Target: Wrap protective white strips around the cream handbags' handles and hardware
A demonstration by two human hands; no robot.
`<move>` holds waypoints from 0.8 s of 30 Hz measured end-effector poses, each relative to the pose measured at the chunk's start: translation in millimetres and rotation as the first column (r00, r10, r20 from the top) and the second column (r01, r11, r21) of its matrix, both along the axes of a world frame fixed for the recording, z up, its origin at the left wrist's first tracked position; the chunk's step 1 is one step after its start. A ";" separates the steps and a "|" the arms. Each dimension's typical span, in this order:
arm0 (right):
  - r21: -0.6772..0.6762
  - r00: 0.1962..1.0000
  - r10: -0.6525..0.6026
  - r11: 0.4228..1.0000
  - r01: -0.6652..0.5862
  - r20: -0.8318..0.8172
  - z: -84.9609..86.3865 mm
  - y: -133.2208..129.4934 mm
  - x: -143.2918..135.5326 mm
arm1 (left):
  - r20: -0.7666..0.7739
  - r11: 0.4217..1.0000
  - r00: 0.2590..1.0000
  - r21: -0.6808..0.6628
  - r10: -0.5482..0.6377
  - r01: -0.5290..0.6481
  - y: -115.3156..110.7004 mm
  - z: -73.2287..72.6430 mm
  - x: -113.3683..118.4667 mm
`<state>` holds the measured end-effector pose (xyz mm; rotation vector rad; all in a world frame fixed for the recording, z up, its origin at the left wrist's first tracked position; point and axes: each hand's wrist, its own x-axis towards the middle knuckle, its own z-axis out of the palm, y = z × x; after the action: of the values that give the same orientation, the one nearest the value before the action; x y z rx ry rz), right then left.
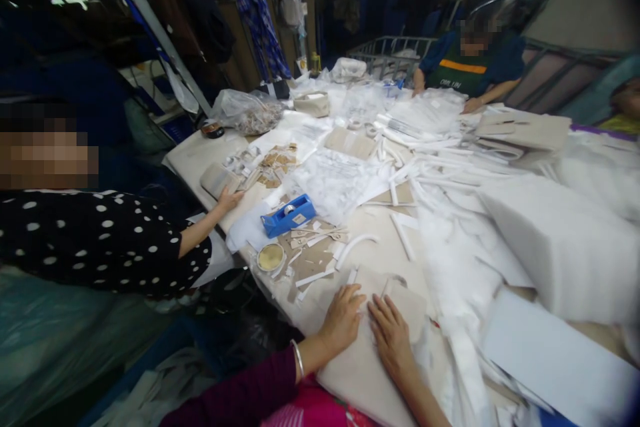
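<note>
Both hands, left [344, 319] and right [391, 337], press flat and empty on beige cloth piece [400, 300]; paper strips [320, 250] lie loose on tabletop [390, 250].

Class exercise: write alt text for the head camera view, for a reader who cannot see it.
A person's left hand and right hand press flat on a beige fabric piece at the near edge of a cluttered worktable. White strips, a blue tape dispenser and two seated co-workers surround it.

A blue tape dispenser [289, 215] lies on the table [195, 155], near a round tin [271, 257]. White strips [440, 170] cover the middle. 2 other people sit around.
</note>
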<state>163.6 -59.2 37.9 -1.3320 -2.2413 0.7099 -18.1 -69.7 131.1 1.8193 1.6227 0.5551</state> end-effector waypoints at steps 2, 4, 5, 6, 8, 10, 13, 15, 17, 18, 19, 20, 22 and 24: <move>0.001 0.999 0.013 1.000 -0.013 0.032 8.5 -0.4 -0.6 | 0.025 0.999 0.998 0.004 -0.049 0.049 7.2 2.8 2.3; -0.002 0.999 0.031 1.000 -0.031 0.040 15.0 0.5 -2.2 | 0.051 0.994 0.993 0.007 -0.105 0.105 14.6 2.1 8.0; -0.003 0.998 0.037 0.999 -0.037 0.040 17.2 0.9 -2.8 | 0.063 0.991 0.989 -0.003 -0.133 0.134 17.3 0.4 10.7; -0.006 0.998 0.045 0.999 -0.045 0.038 18.9 0.9 -3.1 | 0.073 0.986 0.984 -0.022 -0.163 0.165 19.2 -2.1 12.9; -0.018 0.997 0.064 0.998 -0.064 0.031 21.5 0.2 -3.1 | 0.081 0.972 0.972 -0.063 -0.220 0.225 19.5 -9.0 15.3; -0.034 0.996 0.084 0.996 -0.083 0.015 24.3 -0.2 -1.8 | 0.057 0.964 0.966 -0.073 -0.251 0.255 16.2 -17.1 16.1; -0.072 0.990 0.137 0.988 -0.140 -0.039 30.1 7.9 5.5 | -0.010 0.966 0.968 -0.067 -0.250 0.249 10.3 -26.0 17.0; -0.098 0.988 0.120 0.987 -0.130 -0.100 34.9 25.0 14.6 | -0.047 0.964 0.965 -0.081 -0.257 0.253 8.6 -27.3 18.2; -0.095 0.994 0.002 0.995 -0.012 -0.106 38.8 52.8 24.5 | -0.076 0.960 0.959 -0.092 -0.272 0.265 8.8 -25.8 19.7; -0.087 0.995 -0.071 0.994 0.065 -0.065 39.8 69.8 28.5 | -0.090 0.958 0.956 -0.096 -0.279 0.270 9.2 -24.5 20.4; -0.082 0.992 -0.126 0.989 0.127 0.009 39.9 87.6 31.1 | -0.103 0.956 0.953 -0.102 -0.285 0.274 9.6 -23.3 20.9; -0.096 0.984 -0.141 0.984 0.151 0.110 39.3 105.4 31.9 | -0.117 0.955 0.951 -0.110 -0.288 0.275 9.7 -22.2 21.3; -0.209 0.941 -0.045 0.970 0.121 0.337 36.3 137.5 27.6 | -0.143 0.954 0.947 -0.126 -0.288 0.271 8.4 -21.0 21.7; -0.341 0.877 0.096 0.937 0.080 0.470 32.1 161.8 17.5 | -0.152 0.952 0.944 -0.127 -0.294 0.277 5.7 -22.0 21.5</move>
<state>181.1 102.6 70.0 -1.8442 -2.5872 0.8942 3.4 -64.0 109.1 2.0206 1.4260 0.1865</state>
